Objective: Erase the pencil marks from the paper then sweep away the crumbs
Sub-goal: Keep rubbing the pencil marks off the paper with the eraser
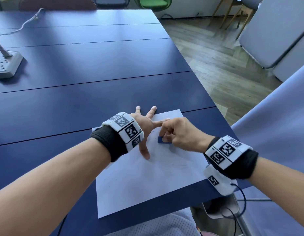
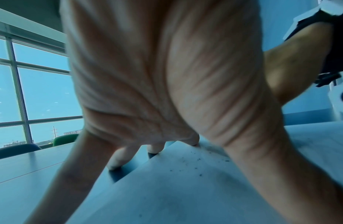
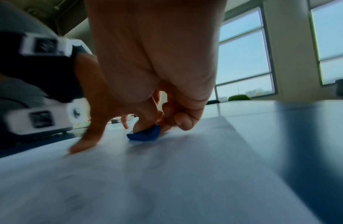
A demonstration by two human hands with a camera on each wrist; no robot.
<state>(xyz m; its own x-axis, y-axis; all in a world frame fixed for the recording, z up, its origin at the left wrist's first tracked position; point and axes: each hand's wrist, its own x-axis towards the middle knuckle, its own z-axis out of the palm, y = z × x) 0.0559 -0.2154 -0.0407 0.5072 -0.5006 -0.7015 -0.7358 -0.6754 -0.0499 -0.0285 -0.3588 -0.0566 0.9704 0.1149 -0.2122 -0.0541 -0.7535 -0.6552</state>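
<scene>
A white sheet of paper (image 1: 147, 181) lies at the near right corner of the dark blue table (image 1: 79, 82). My left hand (image 1: 144, 123) is spread flat, with straight fingers pressing the sheet's far left part; its thumb reaches toward me. My right hand (image 1: 171, 133) pinches a small blue eraser (image 1: 162, 140) between thumb and fingers and holds it down on the paper, just right of the left thumb. The right wrist view shows the blue eraser (image 3: 145, 134) tilted, its edge on the sheet. Dark eraser crumbs (image 2: 197, 160) are scattered on the paper (image 2: 186, 189) near my left fingers. Faint grey pencil traces (image 1: 180, 165) show nearer me.
A grey power strip (image 1: 6, 65) with its cable lies at the table's far left. The table's right edge (image 1: 221, 116) runs close beside the paper, with wooden floor beyond. Chairs stand past the far edge. A thin cable (image 1: 239, 206) hangs from my right wrist.
</scene>
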